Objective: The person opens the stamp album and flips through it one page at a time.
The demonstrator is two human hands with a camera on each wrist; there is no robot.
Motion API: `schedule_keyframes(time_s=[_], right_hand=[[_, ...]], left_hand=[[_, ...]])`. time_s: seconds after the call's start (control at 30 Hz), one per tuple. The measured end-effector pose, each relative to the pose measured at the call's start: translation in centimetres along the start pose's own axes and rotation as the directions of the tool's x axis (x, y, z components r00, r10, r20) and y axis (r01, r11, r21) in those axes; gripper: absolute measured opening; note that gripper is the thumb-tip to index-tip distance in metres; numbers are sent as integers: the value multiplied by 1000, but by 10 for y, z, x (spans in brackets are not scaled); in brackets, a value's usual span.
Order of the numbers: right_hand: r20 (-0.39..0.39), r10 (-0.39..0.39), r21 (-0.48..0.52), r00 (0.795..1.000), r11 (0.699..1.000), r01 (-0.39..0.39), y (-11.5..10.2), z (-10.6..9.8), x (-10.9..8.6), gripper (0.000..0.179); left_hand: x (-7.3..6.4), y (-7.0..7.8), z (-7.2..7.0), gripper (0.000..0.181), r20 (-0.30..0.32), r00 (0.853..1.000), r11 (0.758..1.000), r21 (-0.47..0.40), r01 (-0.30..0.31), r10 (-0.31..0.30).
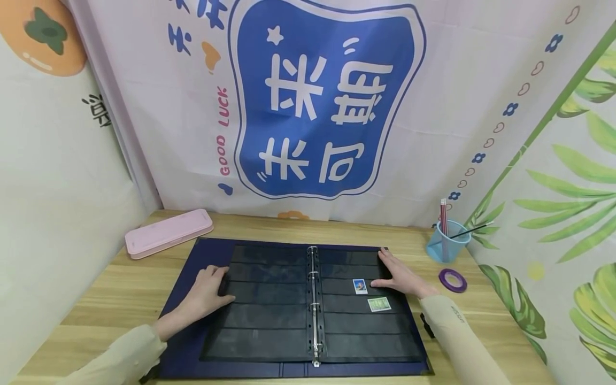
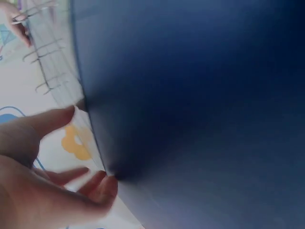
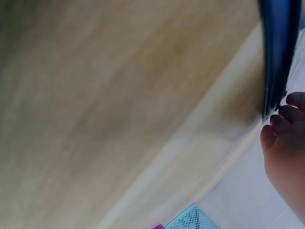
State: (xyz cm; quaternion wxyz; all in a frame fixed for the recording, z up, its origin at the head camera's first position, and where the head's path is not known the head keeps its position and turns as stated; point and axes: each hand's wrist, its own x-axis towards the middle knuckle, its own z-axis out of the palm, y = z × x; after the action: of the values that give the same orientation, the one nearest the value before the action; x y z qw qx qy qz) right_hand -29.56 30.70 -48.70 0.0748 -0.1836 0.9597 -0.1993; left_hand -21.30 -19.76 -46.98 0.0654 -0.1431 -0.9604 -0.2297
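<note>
Rests parted left hand on the left of the album, open on the surface; spreads right hand at its right edge, near two stamps. Could nudge these askew (if loose; hard to tell) by sliding inward.

Cover is dk blue, pages blk; upper stamp mostly blue, lower stamp grn; case lt pink, cup lt blue, tape purple; desk tan w/ grain.
</note>
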Motion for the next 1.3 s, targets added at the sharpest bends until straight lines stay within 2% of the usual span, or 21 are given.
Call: schedule_keyframes(time_s=[0.13, 0.2, 0.27, 0.43, 0.6, 0.73, 0.97, 1.1, 1.3], right_hand=[[13, 2, 12, 1000, 1000, -2, 1, -1, 1, 106], [17, 0, 19, 1000, 1000, 0, 1, -1, 2, 106], [18, -3, 23, 1000, 1000, 3, 0, -2, 2, 106], [25, 4, 36, 1000, 999, -5, -2, -3, 3, 104], [25, 17, 26, 1000, 1000, -18, -3, -3, 4, 105], [16, 21, 23, 1000, 1000, -22, -3, -2, 4, 106], [-19, 25, 43, 1000, 999, -24, -1, 1, 3, 105], [-52, 22, 40, 998, 999, -20, -3, 0, 2, 104], [-114, 13, -14, 993, 1000, -15, -5, 0, 2, 104]], left_hand=[[-1, -6, 5, 70, -32, 989, 988, 53, -145, 146], [-2, -8, 6, 71, -15, 980, 979, 53, -197, 198], [-2, -10, 7, 72, 17, 975, 974, 35, -222, 222], [-2, -12, 8, 79, 116, 967, 974, -21, -226, 227], [-2, -13, 8, 86, 218, 950, 975, -23, -223, 223], [-3, -15, 9, 88, 265, 935, 970, -4, -243, 235], [-3, -17, 11, 89, 268, 926, 954, 67, -293, 265], [-3, -17, 11, 89, 271, 925, 950, 90, -298, 265], [-3, -18, 11, 90, 275, 925, 951, 88, -296, 262]])
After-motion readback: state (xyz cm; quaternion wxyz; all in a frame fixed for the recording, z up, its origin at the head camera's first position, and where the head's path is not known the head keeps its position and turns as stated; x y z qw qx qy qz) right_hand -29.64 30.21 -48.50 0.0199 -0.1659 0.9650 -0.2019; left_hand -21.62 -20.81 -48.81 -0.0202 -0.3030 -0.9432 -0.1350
